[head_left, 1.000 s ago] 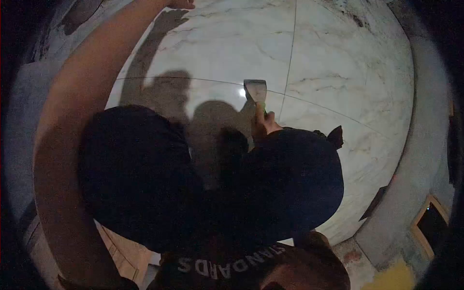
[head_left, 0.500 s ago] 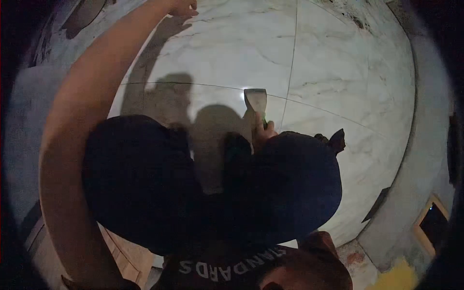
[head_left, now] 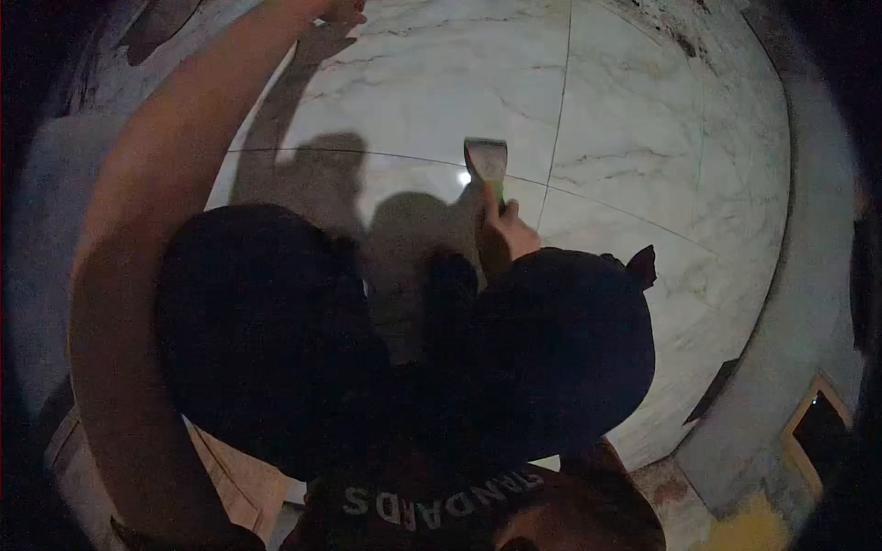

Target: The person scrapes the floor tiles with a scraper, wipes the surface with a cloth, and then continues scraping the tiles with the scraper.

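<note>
One camera, worn on the head, looks steeply down past the person's chest. Its fisheye lens bends the marble floor [head_left: 643, 110] into a dome with dark corners. The dark knees [head_left: 266, 331] fill the middle, very close to the lens. The right hand [head_left: 507, 234], gripping a scraper [head_left: 486, 158], sits just beyond them near centre; the left hand [head_left: 335, 9] lies at the top edge.

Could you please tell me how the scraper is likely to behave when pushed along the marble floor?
The scraper is probably stiff: its wide flat blade looks like metal. It likely glides easily, since the marble floor is polished enough to reflect light. It seems light, as the right hand alone grips its green handle.
</note>
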